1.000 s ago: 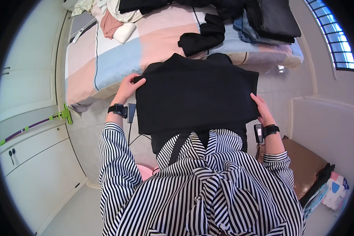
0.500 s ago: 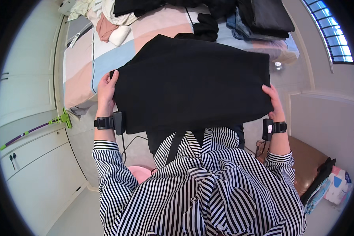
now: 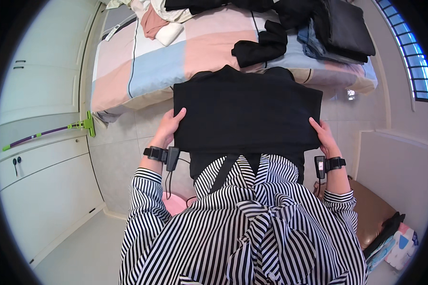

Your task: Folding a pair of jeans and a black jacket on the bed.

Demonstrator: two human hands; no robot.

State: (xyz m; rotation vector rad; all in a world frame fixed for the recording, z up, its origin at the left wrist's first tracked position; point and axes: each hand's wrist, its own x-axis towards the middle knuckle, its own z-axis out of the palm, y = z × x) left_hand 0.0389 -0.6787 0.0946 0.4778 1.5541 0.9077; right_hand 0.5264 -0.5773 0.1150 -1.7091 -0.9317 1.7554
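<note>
A folded black garment (image 3: 247,109) hangs level over my lap, its front edge close to my body; its exact kind does not show. My left hand (image 3: 170,124) grips the left edge, thumb on top and the other fingers mostly hidden beneath. At the right edge my right hand (image 3: 323,135) pinches the cloth in the same way. Past its far edge, on the bed, lies a crumpled black garment (image 3: 261,47).
A bed (image 3: 154,76) with a checked cover stands ahead, bearing folded dark clothes (image 3: 349,28), jeans (image 3: 314,45) and a pink cloth (image 3: 152,23). White cabinets (image 3: 47,204) and a green-headed mop (image 3: 88,124) are left. A pink basin (image 3: 175,204) and brown seat (image 3: 373,209) sit nearby.
The black garment has come lower and nearer my body, and its spread is narrower. My left hand has moved right and closer in; my right hand has dropped slightly.
</note>
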